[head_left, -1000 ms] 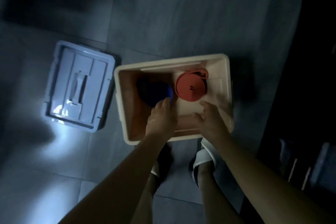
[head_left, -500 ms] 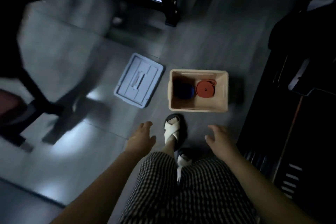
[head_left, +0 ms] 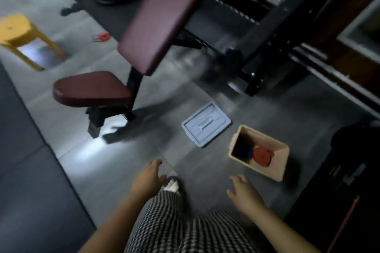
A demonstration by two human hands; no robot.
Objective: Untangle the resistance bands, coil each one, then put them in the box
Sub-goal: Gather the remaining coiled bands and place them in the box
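A beige box [head_left: 276,170] stands on the grey floor to my right. Inside it lie a coiled blue band [head_left: 243,150] and a coiled red band [head_left: 262,156], side by side. A loose red band [head_left: 102,37] lies in a tangle on the floor far off at the upper left. My left hand [head_left: 148,179] hangs over the floor with relaxed fingers and holds nothing. My right hand [head_left: 244,193] is likewise empty, fingers spread, short of the box.
The box's blue-grey lid [head_left: 206,124] lies flat on the floor left of the box. A maroon padded weight bench [head_left: 92,89] on a black frame stands ahead. A yellow stool [head_left: 19,33] is at far left, dark mats at the left, dark furniture at the right.
My hands have left the box, where the left one was at the blue band. I have risen and turned left; the box now sits far to my right.
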